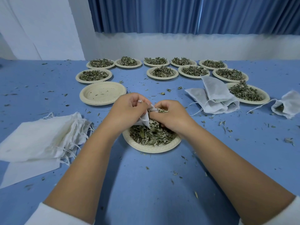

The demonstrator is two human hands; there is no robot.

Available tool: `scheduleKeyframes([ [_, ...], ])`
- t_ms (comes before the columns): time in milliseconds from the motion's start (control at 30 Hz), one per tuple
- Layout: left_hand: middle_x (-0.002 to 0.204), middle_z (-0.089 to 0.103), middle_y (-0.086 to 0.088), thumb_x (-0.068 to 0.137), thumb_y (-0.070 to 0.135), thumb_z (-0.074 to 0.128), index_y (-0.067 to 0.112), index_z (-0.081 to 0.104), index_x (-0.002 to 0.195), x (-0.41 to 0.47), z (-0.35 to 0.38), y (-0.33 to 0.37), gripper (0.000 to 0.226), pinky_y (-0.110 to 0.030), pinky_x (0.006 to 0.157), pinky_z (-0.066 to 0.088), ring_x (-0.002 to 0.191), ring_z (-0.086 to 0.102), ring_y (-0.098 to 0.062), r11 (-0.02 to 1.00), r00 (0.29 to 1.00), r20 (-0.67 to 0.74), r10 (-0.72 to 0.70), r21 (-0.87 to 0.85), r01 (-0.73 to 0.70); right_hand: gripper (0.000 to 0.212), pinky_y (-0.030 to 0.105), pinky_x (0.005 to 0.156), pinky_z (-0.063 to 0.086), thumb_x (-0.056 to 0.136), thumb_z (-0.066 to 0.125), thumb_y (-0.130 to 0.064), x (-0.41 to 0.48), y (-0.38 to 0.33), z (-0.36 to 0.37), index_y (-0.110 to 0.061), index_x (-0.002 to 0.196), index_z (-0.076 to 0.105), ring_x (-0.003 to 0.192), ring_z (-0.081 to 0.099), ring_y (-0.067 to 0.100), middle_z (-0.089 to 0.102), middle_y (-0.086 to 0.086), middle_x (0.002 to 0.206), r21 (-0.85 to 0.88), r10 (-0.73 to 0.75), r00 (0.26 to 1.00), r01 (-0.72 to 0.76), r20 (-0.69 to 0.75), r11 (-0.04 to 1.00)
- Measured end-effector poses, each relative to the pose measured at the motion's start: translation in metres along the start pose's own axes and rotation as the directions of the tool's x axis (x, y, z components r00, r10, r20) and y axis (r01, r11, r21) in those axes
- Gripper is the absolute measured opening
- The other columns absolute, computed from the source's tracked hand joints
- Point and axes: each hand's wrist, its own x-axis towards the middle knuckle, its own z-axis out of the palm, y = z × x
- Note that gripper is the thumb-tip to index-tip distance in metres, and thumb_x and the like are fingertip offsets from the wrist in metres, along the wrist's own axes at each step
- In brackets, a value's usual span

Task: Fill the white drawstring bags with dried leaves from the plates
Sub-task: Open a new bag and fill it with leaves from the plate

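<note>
Sleeves, white, two, at the bottom edge; forearms reaching forward over the blue table. Item in hand: one white drawstring bag, held over the nearest plate, its lower corner touching the dried leaves heaped there. Left hand: fingers curled round the bag's mouth and string. Right hand: close against the left, pinching a tuft of dried leaves at the opening. Handling, as I judge it: bag thin, limp, near weightless, collapses unless I hold the rim open; take it by the hem, not the string. Leaves light, brittle, prone to scatter. Stock: empty bags stacked at my left; filled bags at my right; empty plates stacked beyond; full plates along the far side
</note>
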Motion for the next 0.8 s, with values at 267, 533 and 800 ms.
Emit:
scheduleKeyframes([
  [267, 0.061, 0.058, -0.001, 0.093, 0.007, 0.059, 0.015, 0.068, 0.081, 0.005, -0.010, -0.003, 0.017, -0.009, 0.040, 0.040, 0.040, 0.048, 0.002, 0.997, 0.963, -0.268, -0.004, -0.069, -0.016, 0.018, 0.020, 0.064, 0.048, 0.082, 0.077, -0.031, -0.002, -0.012, -0.013, -0.021, 0.096, 0.075, 0.055, 0.055, -0.003, 0.071, -0.009, 0.085, 0.005, -0.103, 0.994, 0.103, -0.040, 0.995],
  [533, 0.059, 0.057, 0.001, 0.092, 0.008, 0.060, 0.016, 0.068, 0.081, 0.006, -0.011, -0.002, 0.016, -0.009, 0.038, 0.037, 0.038, 0.046, 0.003, 0.997, 0.955, -0.294, -0.022, -0.074, 0.000, 0.028, 0.018, 0.057, 0.043, 0.072, 0.082, -0.047, -0.006, -0.014, -0.014, -0.028, 0.089, 0.070, 0.059, 0.058, -0.002, 0.068, -0.016, 0.074, -0.133, -0.112, 0.993, 0.117, 0.045, 0.984],
  [800, 0.058, 0.056, 0.003, 0.093, 0.012, 0.060, 0.016, 0.068, 0.083, 0.006, -0.010, -0.003, 0.013, -0.010, 0.043, 0.037, 0.039, 0.043, 0.000, 1.000, 0.960, -0.281, 0.013, -0.002, -0.014, 0.041, 0.032, 0.051, 0.058, 0.066, 0.090, -0.028, -0.011, -0.013, -0.003, -0.021, 0.092, 0.058, 0.061, 0.071, 0.018, 0.068, -0.004, 0.070, -0.002, -0.074, 0.986, 0.075, 0.149, 0.997],
])
